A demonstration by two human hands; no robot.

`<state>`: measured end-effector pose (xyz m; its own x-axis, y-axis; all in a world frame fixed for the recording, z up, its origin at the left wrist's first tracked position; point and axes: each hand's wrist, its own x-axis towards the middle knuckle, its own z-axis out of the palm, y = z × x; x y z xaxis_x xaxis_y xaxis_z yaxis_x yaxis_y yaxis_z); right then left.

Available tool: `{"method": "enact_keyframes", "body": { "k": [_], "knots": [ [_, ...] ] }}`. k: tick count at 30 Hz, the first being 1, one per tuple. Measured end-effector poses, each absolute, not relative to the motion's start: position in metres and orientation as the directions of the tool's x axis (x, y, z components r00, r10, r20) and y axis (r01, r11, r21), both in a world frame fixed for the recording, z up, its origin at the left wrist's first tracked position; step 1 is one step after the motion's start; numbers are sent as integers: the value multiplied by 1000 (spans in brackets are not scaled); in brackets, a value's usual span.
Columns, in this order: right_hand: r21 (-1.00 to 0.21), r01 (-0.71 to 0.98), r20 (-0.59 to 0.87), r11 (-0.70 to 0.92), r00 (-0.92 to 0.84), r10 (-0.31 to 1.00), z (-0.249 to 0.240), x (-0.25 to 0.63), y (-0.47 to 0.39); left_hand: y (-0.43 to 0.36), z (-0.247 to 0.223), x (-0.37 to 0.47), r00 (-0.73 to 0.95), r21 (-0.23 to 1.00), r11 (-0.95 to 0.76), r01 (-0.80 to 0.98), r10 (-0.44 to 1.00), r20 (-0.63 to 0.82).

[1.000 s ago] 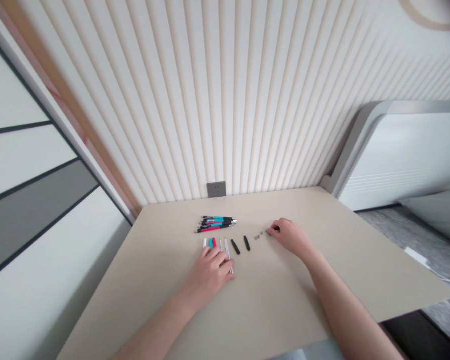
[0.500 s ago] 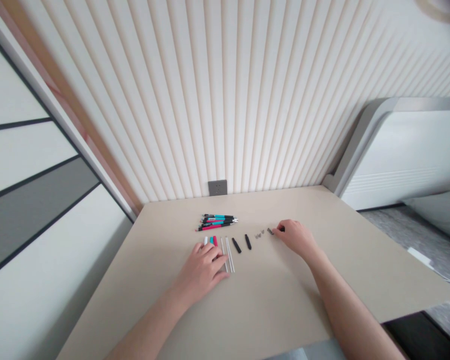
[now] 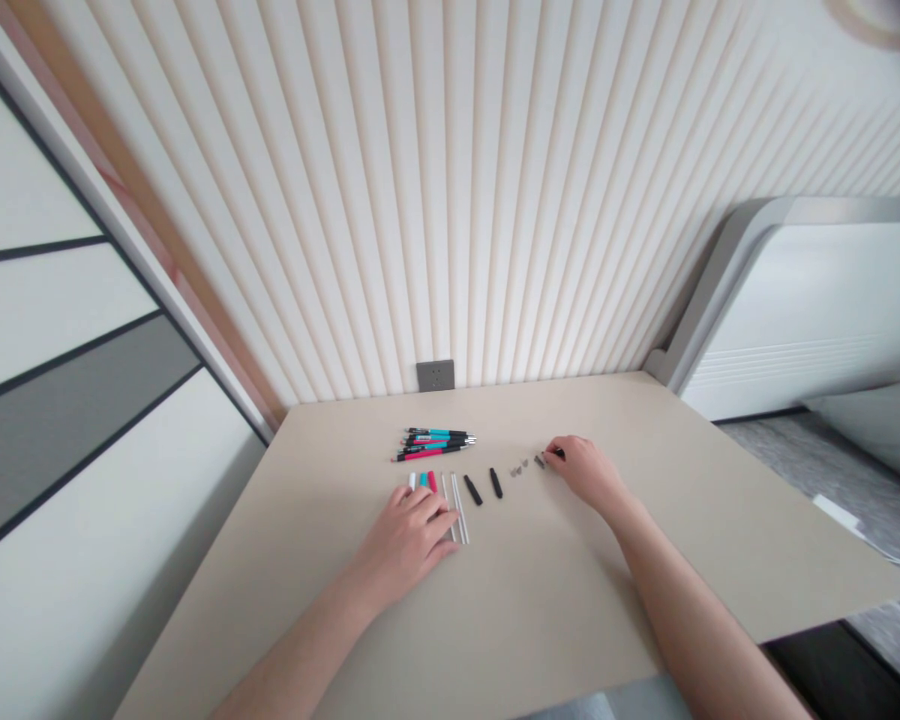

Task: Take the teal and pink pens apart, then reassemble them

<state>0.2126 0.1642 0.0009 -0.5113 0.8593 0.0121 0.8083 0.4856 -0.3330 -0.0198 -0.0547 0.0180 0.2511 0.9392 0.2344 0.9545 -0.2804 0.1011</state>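
My left hand [image 3: 407, 535] lies with its fingers apart over the lower ends of a white, a teal and a red barrel [image 3: 432, 482], its fingertips beside thin white refills [image 3: 460, 510]. Two black grips [image 3: 473, 490] [image 3: 496, 483] rest between my hands. My right hand [image 3: 583, 470] is closed at the fingertips near small dark pieces [image 3: 539, 461]; what it pinches, if anything, is too small to name. Left of those pieces are several small greyish bits [image 3: 519, 468]. Behind the barrels lies a pile of assembled teal, red and black pens [image 3: 435, 443].
The beige table [image 3: 540, 620] meets a ribbed wall with a dark socket [image 3: 435, 376]. A white and grey cabinet [image 3: 60, 480] stands at the left. On the right are a grey headboard [image 3: 810, 300] and a pillow [image 3: 877, 425].
My right hand has shifted slightly at the fingertips, and more of the small dark pieces beside it now shows. My left hand has barely moved.
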Motion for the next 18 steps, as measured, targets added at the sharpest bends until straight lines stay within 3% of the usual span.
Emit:
{"method": "enact_keyframes", "body": {
  "k": [12, 15, 18],
  "knots": [
    [-362, 784, 12, 503, -536, 844, 3, 211, 161, -55, 17, -24, 238, 115, -274, 955, 936, 258],
    [-399, 763, 86, 508, -521, 849, 7, 208, 159, -55, 18, -23, 236, 116, -271, 956, 939, 249],
    [-514, 649, 204, 560, -542, 815, 10, 203, 155, -56, 19, -20, 228, 123, -263, 957, 943, 245]
  ]
}}
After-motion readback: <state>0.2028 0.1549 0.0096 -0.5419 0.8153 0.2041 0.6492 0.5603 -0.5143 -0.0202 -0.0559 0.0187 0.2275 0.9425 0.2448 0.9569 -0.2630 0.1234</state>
